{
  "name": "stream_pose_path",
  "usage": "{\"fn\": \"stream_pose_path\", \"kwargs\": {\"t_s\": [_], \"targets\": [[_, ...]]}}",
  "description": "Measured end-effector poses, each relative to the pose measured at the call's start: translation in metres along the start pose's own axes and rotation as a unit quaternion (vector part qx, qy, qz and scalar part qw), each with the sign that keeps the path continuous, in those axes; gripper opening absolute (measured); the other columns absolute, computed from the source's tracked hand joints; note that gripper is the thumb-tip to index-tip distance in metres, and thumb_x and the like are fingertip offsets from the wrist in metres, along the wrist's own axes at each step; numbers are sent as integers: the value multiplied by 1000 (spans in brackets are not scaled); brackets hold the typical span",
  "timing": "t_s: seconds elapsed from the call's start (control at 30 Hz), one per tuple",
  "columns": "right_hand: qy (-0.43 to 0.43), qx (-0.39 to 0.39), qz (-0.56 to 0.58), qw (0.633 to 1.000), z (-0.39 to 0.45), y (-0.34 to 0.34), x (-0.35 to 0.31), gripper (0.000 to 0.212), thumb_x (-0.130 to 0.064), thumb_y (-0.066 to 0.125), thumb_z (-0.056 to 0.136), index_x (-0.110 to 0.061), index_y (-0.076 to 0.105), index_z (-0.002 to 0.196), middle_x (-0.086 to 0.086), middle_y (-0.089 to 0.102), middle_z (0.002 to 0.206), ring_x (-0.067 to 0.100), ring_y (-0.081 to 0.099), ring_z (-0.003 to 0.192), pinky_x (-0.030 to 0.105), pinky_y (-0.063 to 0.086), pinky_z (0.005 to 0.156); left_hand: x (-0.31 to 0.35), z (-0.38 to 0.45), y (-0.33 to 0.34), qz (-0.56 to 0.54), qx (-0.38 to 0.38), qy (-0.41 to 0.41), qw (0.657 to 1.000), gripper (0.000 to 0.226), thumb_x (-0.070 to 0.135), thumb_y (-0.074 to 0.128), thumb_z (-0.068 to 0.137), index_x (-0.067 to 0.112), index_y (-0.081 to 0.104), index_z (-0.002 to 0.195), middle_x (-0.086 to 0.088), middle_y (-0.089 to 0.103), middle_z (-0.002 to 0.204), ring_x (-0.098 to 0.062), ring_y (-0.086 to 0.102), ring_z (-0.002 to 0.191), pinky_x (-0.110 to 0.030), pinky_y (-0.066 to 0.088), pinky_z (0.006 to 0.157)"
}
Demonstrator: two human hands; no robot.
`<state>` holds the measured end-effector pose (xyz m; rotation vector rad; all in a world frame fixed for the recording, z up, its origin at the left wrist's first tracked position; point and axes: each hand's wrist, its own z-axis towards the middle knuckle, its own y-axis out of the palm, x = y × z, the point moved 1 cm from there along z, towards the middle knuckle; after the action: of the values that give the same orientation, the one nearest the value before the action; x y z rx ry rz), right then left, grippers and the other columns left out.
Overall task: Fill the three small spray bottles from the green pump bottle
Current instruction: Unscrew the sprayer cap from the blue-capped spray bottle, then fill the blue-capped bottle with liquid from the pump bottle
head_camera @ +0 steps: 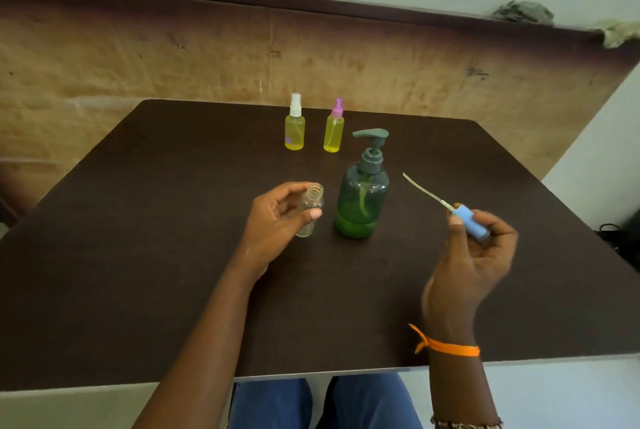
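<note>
On the counter (173, 255) the pump bottle (362, 202) stands about a quarter full of green liquid; likely the heaviest piece, best pressed at the head. The left hand (277, 221) grips an empty, uncapped clear bottle (310, 209), light, probably slippery. Two capped bottles (295, 131) hold yellow liquid. The right hand (474, 248) pinches the blue sprayer (471, 221).

Even, soft, fairly dim indoor light, source not visible. Dark table (138, 255) shows only a faint sheen, no hard glare; shadows on it weak and diffuse. Strong wide-angle bending: table edges and the wall trim behind it curve. Slight overall softness; right hand (474, 255) over the table's right side is motion-blurred.
</note>
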<state>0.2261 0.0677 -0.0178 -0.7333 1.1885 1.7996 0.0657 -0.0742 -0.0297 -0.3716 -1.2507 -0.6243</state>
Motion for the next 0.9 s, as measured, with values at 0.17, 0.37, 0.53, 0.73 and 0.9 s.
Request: {"fn": "stream_pose_path", "kwargs": {"t_s": [0.17,0.37,0.53,0.73,0.9], "targets": [[73,-23,-243,967,12,3,32,27,-14,74,74,-27,52,64,15,61,85,15,56,69,36,52,71,0,-2,5,21,-9,-5,1000,37,-5,71,75,22,65,100,8,69,99,-1,65,92,-15,49,78],[127,-162,-413,887,11,22,43,21,-23,74,76,-16,57,67,3,64,76,19,62,72,37,55,71,0,-1,4,26,-2,-7,1000,36,-4,71,75,14,64,106,4,68,100,-1,65,91,-15,50,78],[142,-188,-390,890,10,19,47,23,-29,71,81,-17,55,68,5,64,79,18,59,73,34,51,67,-1,0,4,25,-3,-8,1000,36,-3,71,75,16,64,105,3,68,101,-3,65,92,-16,50,78],[161,-169,-326,916,10,16,40,26,-25,59,91,-5,58,75,1,55,69,10,48,63,17,39,55,0,-1,3,33,8,-6,999,35,-2,71,76,14,64,107,5,68,102,-2,65,93,-15,49,78],[159,-165,-323,918,19,19,35,24,-25,57,91,-9,56,73,0,55,69,19,56,70,28,45,64,0,-1,3,23,5,-21,1000,34,3,68,80,14,63,112,5,68,106,-2,65,97,-16,50,79]]}}
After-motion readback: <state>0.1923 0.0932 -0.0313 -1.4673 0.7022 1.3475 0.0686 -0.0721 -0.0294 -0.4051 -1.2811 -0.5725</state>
